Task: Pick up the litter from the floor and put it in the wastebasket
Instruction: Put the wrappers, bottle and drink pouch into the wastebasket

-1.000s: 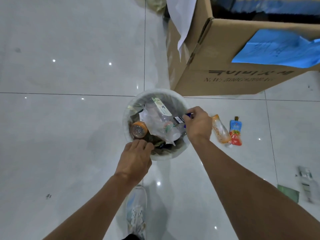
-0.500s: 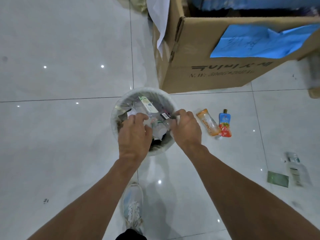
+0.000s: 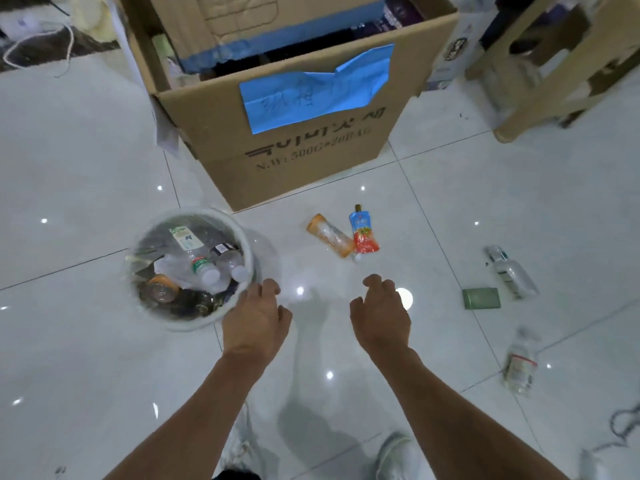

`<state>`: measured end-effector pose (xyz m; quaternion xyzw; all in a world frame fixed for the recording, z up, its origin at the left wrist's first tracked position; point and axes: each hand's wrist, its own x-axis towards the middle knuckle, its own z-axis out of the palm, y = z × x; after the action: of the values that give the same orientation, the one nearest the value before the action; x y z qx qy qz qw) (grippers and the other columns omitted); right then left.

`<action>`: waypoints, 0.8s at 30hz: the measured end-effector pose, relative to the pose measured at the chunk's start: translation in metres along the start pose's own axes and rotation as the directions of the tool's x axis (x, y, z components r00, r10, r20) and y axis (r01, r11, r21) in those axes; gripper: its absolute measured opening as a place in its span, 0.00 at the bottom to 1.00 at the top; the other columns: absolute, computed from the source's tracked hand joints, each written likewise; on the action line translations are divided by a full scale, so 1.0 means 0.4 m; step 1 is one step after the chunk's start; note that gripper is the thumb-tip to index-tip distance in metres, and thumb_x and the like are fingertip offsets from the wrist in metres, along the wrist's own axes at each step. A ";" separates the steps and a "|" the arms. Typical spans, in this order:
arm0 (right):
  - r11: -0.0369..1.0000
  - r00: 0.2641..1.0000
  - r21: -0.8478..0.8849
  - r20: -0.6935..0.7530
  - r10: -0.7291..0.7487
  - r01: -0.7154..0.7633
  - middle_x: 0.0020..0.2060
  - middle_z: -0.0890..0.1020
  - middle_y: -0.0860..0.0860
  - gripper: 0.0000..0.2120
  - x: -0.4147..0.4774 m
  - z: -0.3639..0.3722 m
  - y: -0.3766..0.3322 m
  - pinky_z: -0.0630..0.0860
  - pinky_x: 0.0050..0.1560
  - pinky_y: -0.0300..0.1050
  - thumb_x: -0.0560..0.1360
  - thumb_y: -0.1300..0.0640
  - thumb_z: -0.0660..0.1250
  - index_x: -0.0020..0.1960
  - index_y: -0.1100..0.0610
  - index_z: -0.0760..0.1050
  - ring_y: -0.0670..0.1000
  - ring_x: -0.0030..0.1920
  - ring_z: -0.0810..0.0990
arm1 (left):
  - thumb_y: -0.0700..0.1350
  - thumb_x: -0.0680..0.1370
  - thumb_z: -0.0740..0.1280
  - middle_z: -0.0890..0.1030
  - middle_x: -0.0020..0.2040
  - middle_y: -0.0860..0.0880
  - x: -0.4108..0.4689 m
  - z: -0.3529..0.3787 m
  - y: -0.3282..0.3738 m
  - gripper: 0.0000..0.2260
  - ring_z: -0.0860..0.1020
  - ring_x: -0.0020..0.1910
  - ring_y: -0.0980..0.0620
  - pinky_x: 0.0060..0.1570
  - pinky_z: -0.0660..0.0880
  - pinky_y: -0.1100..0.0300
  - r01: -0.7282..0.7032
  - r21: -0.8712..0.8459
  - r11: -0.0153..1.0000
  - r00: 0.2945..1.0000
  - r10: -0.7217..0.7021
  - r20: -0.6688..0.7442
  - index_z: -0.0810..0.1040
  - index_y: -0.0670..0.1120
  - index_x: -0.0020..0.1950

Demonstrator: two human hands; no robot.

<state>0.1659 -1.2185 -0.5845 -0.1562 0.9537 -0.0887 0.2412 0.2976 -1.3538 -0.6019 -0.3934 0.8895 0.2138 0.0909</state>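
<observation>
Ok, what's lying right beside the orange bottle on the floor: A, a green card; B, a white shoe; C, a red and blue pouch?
C: the red and blue pouch lies right against the orange bottle, their lower ends meeting.

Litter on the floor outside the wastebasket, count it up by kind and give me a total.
Plastic bottles: 3 (orange bottle, clear bottle, crushed bottle)
Drink pouches: 1 (red and blue pouch)
Flat packets: 1 (green packet)
Total: 5, all lying to the right of the wastebasket
</observation>
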 end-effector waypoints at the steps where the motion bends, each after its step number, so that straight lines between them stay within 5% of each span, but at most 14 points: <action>1: 1.000 1.000 -0.001 0.007 0.021 -0.021 0.57 0.73 0.52 0.17 -0.003 -0.022 0.050 0.73 0.49 0.46 0.77 0.56 0.59 0.66 0.53 0.67 0.53 0.57 0.75 | 0.49 0.75 0.64 0.76 0.54 0.48 -0.008 0.011 0.036 0.14 0.76 0.54 0.47 0.42 0.73 0.54 0.035 0.001 0.999 0.999 -0.035 0.027 0.72 0.49 0.60; 11: 0.998 0.997 -0.040 0.055 0.060 -0.058 0.57 0.73 0.53 0.17 0.099 -0.130 0.219 0.75 0.52 0.48 0.77 0.57 0.59 0.65 0.55 0.66 0.54 0.57 0.74 | 0.51 0.77 0.62 0.74 0.55 0.48 0.098 0.076 0.242 0.13 0.74 0.56 0.47 0.43 0.70 0.54 0.151 -0.099 0.984 0.987 -0.145 0.065 0.71 0.50 0.59; 24: 0.978 0.970 0.022 0.132 0.202 -0.206 0.57 0.75 0.54 0.17 0.372 0.129 0.229 0.74 0.53 0.49 0.77 0.54 0.61 0.65 0.55 0.68 0.57 0.57 0.76 | 0.53 0.76 0.63 0.76 0.55 0.49 0.301 0.332 0.137 0.15 0.75 0.56 0.47 0.47 0.72 0.53 0.268 -0.126 0.955 0.947 -0.237 0.216 0.71 0.50 0.60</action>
<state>0.0434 -1.1885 -0.7159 -0.0584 0.9453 -0.0700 0.3131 0.1750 -1.3406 -0.7434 -0.4870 0.7988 0.3066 0.1752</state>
